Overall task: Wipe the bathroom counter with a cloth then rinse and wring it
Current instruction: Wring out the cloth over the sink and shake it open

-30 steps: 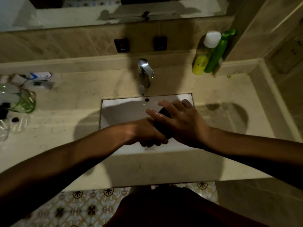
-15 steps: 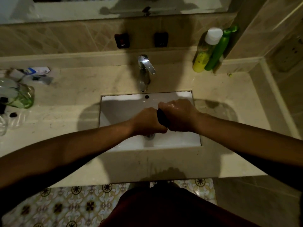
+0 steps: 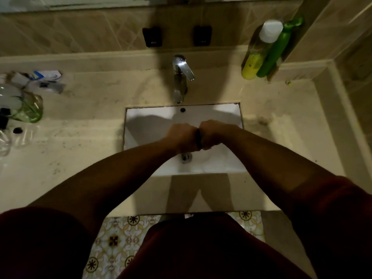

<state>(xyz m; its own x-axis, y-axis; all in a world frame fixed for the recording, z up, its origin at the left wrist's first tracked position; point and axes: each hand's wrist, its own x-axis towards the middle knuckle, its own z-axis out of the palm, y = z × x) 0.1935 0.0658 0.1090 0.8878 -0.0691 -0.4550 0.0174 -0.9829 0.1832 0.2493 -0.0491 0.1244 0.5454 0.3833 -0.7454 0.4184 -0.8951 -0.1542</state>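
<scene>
My two fists meet over the white sink basin (image 3: 153, 119) at the centre of the frame. My left hand (image 3: 182, 137) is curled tight, knuckles up, and my right hand (image 3: 216, 133) is curled the same way just beside it, both closed around the dark cloth (image 3: 198, 139). Only a narrow dark strip of the cloth shows between the two fists; the rest is hidden inside my grip. Below my hands, the metal drain (image 3: 186, 157) sits at the bottom of the basin.

Above the basin, the chrome faucet (image 3: 181, 77) stands on the beige counter (image 3: 84, 154), its lever angled toward the right. I cannot tell whether water is running. In the upper right of the frame, a yellow bottle with a white cap (image 3: 259, 51) leans against a green bottle (image 3: 275, 51) in the corner. At the left edge, a green glass jar (image 3: 30, 109) sits among small toiletry packets (image 3: 43, 80). My dark red sleeves fill the lower corners, and patterned floor tiles (image 3: 118, 236) show below the counter's edge.
</scene>
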